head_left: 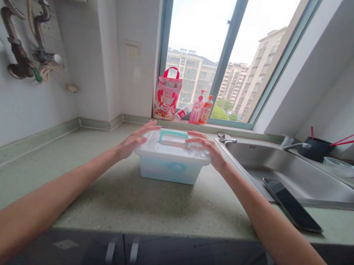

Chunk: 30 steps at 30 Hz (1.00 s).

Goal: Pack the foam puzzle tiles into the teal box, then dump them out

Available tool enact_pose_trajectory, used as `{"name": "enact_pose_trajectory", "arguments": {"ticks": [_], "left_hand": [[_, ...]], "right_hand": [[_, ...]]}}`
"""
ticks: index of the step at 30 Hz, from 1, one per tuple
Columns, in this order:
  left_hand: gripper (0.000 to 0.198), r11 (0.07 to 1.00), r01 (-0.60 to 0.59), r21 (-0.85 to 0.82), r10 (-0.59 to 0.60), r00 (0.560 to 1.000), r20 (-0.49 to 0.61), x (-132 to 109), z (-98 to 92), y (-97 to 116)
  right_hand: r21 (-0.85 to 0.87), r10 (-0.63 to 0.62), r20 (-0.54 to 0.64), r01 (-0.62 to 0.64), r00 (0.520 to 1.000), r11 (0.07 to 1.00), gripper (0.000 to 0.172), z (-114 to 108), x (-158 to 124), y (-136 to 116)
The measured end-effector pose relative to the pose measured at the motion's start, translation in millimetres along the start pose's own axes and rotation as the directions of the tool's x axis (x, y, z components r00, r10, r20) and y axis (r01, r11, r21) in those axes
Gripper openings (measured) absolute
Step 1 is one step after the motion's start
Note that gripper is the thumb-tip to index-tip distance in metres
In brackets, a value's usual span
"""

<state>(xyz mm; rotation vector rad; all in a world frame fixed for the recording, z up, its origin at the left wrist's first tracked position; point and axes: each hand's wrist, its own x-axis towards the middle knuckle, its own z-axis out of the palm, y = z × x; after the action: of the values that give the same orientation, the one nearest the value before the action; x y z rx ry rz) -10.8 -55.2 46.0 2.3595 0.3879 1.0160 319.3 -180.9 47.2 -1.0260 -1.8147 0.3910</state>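
A translucent white plastic box (167, 169) with a teal handle on its lid stands on the green countertop (120, 195), straight ahead of me. My left hand (135, 139) rests on the lid's left edge, fingers stretched out. My right hand (208, 148) lies flat on the lid's right side, fingers spread and reaching toward the handle. Neither hand grips anything.
A steel sink (291, 175) lies to the right, with a black phone (291, 204) on its front rim and a tap (291, 144) behind. A red gift bag (167, 95) and several bottles (201, 107) stand on the windowsill. Pipes (20, 36) hang on the left wall.
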Motion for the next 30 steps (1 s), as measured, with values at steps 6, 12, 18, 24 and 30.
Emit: {"name": "enact_pose_trajectory", "arguments": {"ticks": [6,12,18,24,30], "left_hand": [[0.084,0.910,0.394,0.129,-0.344,0.891,-0.296,0,-7.9,-53],[0.098,0.614,0.583,0.532,-0.537,0.803,-0.260,-28,-12.5,-86],[0.099,0.562,0.503,0.656,-0.544,0.823,-0.165,-27,-5.2,-89],[0.097,0.552,0.517,0.654,-0.588,0.798,-0.135,-27,-2.5,-91],[0.097,0.568,0.530,0.630,-0.606,0.787,-0.116,-26,-1.1,-94]], "right_hand": [[-0.311,-0.260,-0.019,0.242,0.965,0.919,0.083,13,-14,1],[-0.452,-0.317,0.017,0.290,0.948,0.844,0.077,17,-9,9],[-0.626,-0.177,-0.141,0.051,0.974,0.778,0.059,7,11,22],[-0.718,-0.027,-0.355,-0.254,0.934,0.648,0.060,-42,4,67],[-0.740,0.052,-0.430,-0.385,0.901,0.551,0.056,-54,0,85]]}}
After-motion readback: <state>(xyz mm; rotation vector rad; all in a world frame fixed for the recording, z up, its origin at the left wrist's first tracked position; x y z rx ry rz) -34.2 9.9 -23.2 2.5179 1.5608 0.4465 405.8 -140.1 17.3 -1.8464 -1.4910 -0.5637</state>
